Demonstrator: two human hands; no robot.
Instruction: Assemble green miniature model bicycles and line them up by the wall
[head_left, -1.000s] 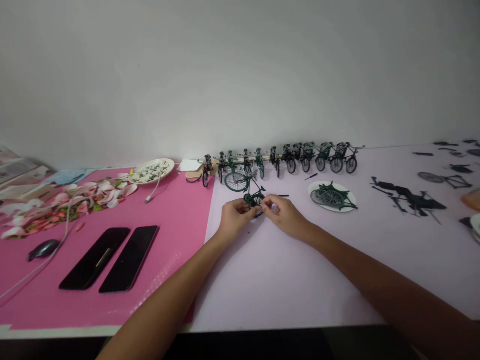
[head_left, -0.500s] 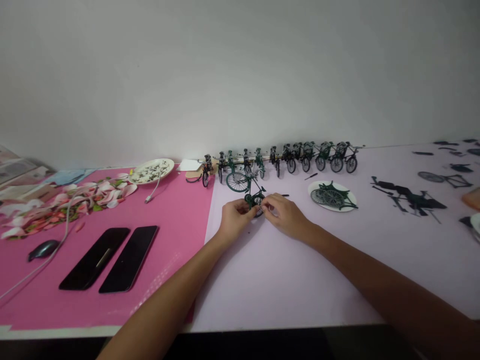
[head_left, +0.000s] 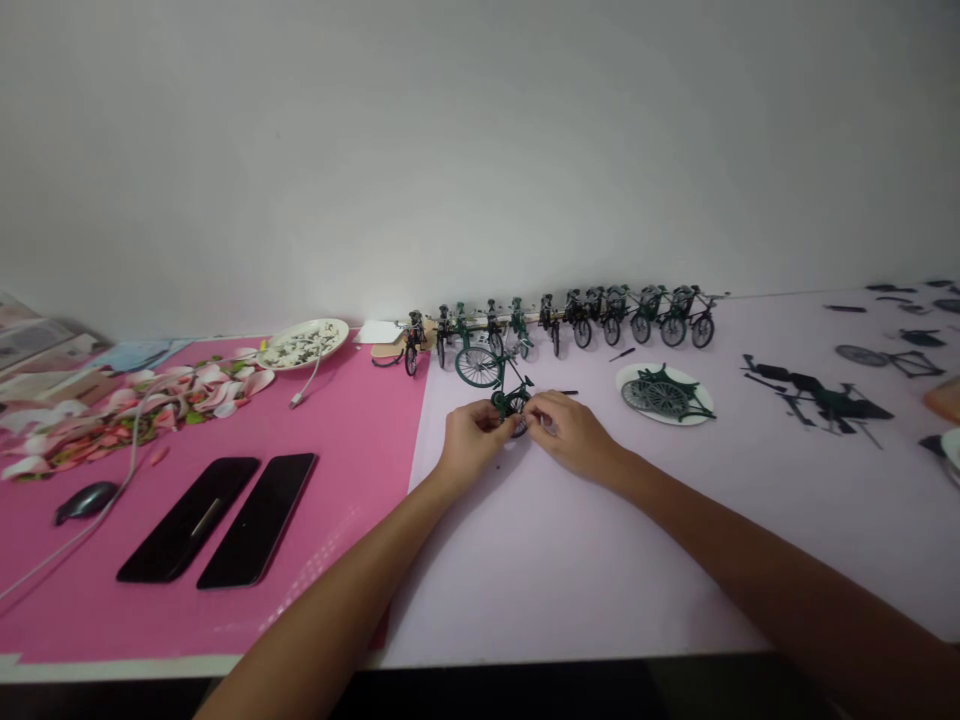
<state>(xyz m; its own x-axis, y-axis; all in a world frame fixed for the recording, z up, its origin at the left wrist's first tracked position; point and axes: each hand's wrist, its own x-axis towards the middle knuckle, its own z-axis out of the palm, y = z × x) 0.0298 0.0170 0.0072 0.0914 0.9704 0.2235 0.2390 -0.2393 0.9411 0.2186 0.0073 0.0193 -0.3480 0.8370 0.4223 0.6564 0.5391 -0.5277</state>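
Between my hands is a dark green model bicycle [head_left: 507, 382], its large spoked wheel [head_left: 478, 367] pointing away from me. My left hand [head_left: 472, 438] is closed on the near end of it, thumb and fingers around the near wheel [head_left: 518, 421]. At the right side of that same wheel, my right hand [head_left: 568, 428] is closed in a pinch. Whatever small part its fingertips may hold is too small to make out. A dark thin stick, perhaps a tool, pokes out behind my right hand.
Finished model bicycles [head_left: 615, 312] stand in a row along the wall. A white plate [head_left: 682, 420] with green frames and wheels lies right of my hands, loose black parts [head_left: 825, 390] further right. On the left are two phones [head_left: 257, 520], petals [head_left: 120, 410] and a cable [head_left: 135, 440].
Both hands stay at the near wheel of the model bicycle, with only slight finger movement. The whole view has shifted very slightly; nothing is visibly let go or picked up.
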